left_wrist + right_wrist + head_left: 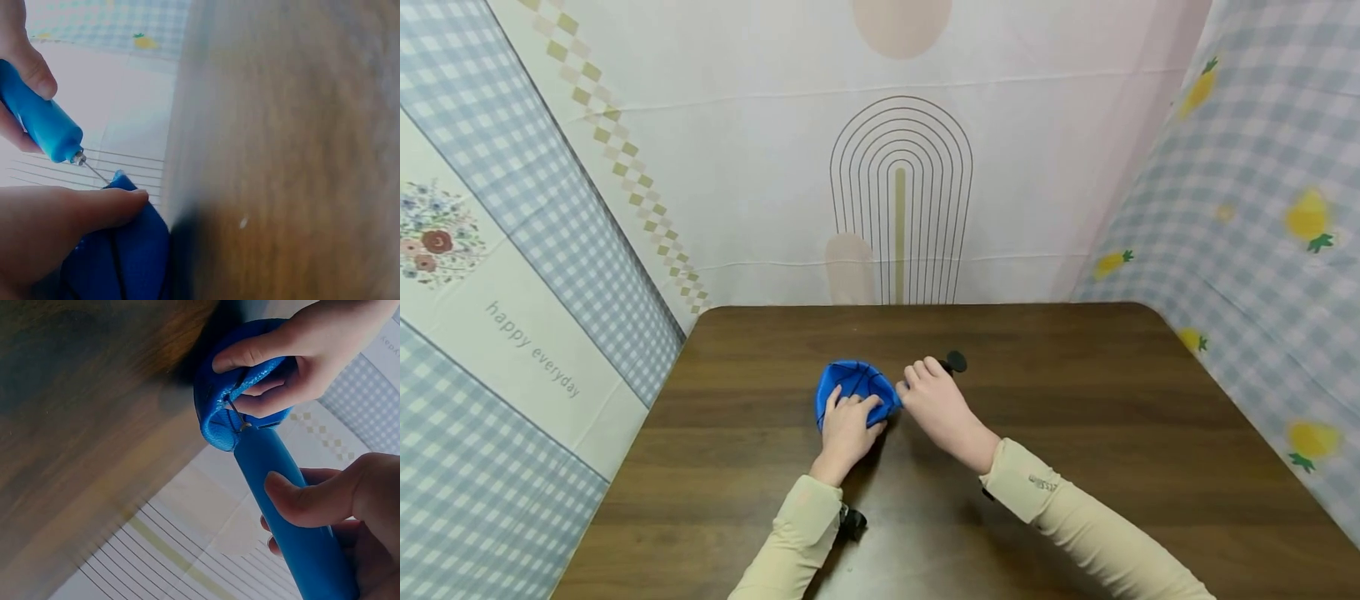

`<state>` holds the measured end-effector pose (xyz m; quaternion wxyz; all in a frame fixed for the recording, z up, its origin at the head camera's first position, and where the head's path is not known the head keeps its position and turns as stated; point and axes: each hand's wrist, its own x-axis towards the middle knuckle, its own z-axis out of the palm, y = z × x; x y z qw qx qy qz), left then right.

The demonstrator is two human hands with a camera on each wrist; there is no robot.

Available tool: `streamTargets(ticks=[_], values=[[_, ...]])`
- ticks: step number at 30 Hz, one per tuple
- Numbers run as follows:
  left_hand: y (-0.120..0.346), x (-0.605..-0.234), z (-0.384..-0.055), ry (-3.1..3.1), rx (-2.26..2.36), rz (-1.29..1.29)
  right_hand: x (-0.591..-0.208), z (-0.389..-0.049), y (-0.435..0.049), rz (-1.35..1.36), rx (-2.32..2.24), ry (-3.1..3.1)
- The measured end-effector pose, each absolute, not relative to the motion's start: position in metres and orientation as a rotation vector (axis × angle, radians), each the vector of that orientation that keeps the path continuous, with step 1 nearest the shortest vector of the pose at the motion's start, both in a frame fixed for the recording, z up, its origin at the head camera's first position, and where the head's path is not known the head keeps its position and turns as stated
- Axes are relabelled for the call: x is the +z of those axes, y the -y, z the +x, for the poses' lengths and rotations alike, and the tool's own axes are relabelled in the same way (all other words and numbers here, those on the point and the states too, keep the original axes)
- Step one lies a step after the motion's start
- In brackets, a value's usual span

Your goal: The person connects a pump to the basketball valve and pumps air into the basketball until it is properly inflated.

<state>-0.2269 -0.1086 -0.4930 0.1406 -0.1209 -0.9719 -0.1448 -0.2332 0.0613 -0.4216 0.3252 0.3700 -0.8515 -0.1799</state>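
A limp, caved-in blue ball (855,380) with black lines lies over the table, its hollow facing up. My left hand (847,427) grips its near edge, thumb on one side and fingers in the fold. In my right hand (934,406) is a blue hand pump (281,494), whose black handle end (956,362) sticks out beyond the fist. From the pump's tip a thin metal needle (95,172) reaches to the ball's edge beside my left thumb. Whether the needle is inside the ball I cannot tell.
Under both hands is a dark brown wooden table (1075,400) with rounded far corners. A patterned cloth (760,183) hangs behind it, and checked cloths stand at the left and right sides. A black strap device (852,522) is on my left wrist.
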Motion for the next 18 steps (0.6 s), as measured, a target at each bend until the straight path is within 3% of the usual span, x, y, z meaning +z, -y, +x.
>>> streamTargets(ticks=[18], values=[[0.1017, -0.4913, -0.2277, 2.66, -0.517, -0.342, -0.4179, -0.2398, -0.0648, 0.985, -0.373, 2.217]])
